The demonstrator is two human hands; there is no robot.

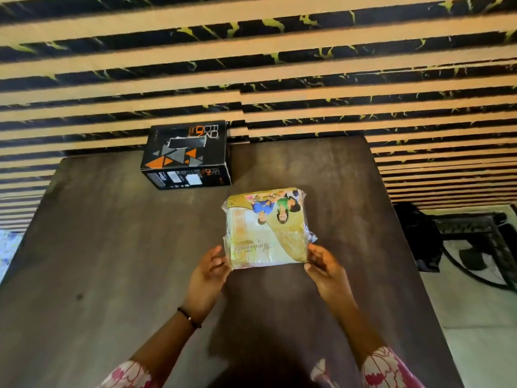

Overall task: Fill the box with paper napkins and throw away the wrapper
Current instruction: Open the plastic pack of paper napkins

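Observation:
A pack of paper napkins (265, 228) in a clear printed wrapper, yellow and white with pictures of people, lies flat on the dark brown table (112, 247). My left hand (209, 273) grips the pack's near left corner. My right hand (324, 264) grips its near right corner. A black box (186, 155) with orange and grey triangles stands closed at the table's far edge, behind and left of the pack.
A wall of tan and black marbled stripes (279, 65) rises right behind the table. To the right of the table, on a pale floor, a black bag (416, 236) and a dark patterned mat (481, 247) lie.

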